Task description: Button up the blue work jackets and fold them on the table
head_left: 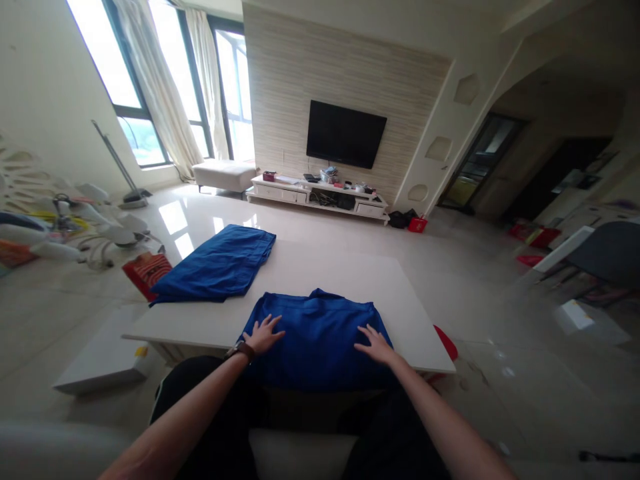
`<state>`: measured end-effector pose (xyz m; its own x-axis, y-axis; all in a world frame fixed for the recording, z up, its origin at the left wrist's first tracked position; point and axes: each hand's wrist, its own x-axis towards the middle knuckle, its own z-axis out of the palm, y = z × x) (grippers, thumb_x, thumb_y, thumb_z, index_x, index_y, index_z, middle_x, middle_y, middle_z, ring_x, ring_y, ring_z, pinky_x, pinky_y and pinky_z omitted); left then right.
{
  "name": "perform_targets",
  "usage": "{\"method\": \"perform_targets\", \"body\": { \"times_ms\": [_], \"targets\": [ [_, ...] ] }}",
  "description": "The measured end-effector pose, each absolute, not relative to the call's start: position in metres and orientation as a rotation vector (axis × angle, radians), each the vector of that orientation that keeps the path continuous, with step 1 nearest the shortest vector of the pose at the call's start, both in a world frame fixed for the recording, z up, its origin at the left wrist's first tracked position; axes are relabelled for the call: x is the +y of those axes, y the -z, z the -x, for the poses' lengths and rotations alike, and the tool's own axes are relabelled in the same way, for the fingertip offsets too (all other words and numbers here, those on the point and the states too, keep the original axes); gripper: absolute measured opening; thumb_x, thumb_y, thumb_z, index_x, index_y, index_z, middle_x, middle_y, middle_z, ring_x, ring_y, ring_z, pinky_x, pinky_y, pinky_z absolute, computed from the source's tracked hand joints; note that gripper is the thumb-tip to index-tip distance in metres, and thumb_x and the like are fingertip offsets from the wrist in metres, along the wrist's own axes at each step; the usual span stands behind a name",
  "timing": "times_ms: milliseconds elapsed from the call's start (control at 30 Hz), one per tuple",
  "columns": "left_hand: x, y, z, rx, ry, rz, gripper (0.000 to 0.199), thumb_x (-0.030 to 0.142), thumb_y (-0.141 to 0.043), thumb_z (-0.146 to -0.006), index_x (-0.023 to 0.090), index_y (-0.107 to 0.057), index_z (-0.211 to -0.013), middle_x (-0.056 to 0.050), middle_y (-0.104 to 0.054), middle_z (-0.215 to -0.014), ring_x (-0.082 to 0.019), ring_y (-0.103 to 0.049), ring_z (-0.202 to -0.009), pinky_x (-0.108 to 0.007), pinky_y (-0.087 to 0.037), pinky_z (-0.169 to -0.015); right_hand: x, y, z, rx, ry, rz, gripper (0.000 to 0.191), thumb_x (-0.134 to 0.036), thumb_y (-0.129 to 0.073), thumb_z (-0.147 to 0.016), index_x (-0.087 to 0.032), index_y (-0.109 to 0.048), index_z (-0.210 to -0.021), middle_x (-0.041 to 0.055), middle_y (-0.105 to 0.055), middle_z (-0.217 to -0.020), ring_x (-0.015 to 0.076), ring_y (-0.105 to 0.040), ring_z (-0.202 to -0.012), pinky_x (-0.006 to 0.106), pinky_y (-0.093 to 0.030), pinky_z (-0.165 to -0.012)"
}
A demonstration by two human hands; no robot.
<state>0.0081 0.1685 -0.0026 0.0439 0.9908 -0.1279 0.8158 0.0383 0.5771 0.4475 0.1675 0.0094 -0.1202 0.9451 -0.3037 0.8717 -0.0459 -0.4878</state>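
Blue cloth [320, 353] lies beneath splayed left hand [263, 335] and right hand [376, 345].

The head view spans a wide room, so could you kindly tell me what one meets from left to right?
Long-handled cleaning tool, farther blue cloth, nearer blue cloth, red bag near the TV stand, dark chair.

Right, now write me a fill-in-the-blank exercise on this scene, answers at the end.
1. The near cloth, beneath the left hand and right hand, is coloured ____.
2. The watch sits on the person's ____ wrist.
3. The black television hangs on the ____.
4. The far cloth lies on the white ____, as does the near one.

Missing words: blue; left; wall; table.
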Motion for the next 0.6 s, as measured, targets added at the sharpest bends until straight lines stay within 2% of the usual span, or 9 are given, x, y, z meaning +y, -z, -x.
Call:
{"method": "perform_targets", "body": {
  "times_ms": [100, 167, 333, 600],
  "targets": [
    [0.160, 0.044, -0.013, 1.843, -0.120, -1.777, 0.070, 0.062, -0.049, -0.093, 0.041, -0.038, -0.159, -0.007, -0.014, -0.174, -0.056, -0.001, -0.155, -0.090, -0.011, -0.105, 0.154, 0.038, -0.443, -2.356, -0.826, 2.200, 0.077, -0.076, -0.050, -0.090, -0.052, -0.027, -0.160, -0.0002, -0.009, -0.174, 0.0449, -0.005, -0.157, 0.077, -0.025, -0.111],
    [0.169, 0.057, -0.013, 1.872, -0.076, -1.825, 0.069, 0.063, -0.040, -0.096, 0.044, -0.029, -0.162, -0.002, -0.006, -0.175, -0.052, 0.009, -0.156, -0.089, -0.006, -0.106, 0.155, 0.056, -0.444, -2.369, -0.745, 2.218, 0.075, -0.078, -0.040, -0.093, -0.053, -0.020, -0.161, -0.0010, -0.003, -0.175, 0.0446, 0.002, -0.158, 0.079, -0.021, -0.110],
    [0.230, 0.068, -0.015, 1.854, -0.100, -1.927, 0.068, 0.066, -0.037, -0.097, 0.045, -0.030, -0.161, -0.004, -0.011, -0.175, -0.054, 0.005, -0.156, -0.091, -0.008, -0.104, 0.189, 0.067, -0.446, -2.309, -0.681, 2.283, 0.075, -0.079, -0.035, -0.094, -0.052, -0.018, -0.162, -0.0009, -0.001, -0.175, 0.0442, 0.002, -0.157, 0.079, -0.020, -0.110],
    [0.351, 0.075, -0.024, 1.828, -0.169, -2.037, 0.065, 0.065, -0.033, -0.099, 0.045, -0.028, -0.161, -0.001, -0.013, -0.175, -0.051, 0.006, -0.157, -0.089, -0.004, -0.107, 0.284, 0.071, -0.442, -2.148, -0.627, 2.412, 0.072, -0.077, -0.034, -0.095, -0.053, -0.018, -0.161, -0.0044, 0.003, -0.174, 0.0443, 0.005, -0.157, 0.077, -0.020, -0.112]
  ]
}}
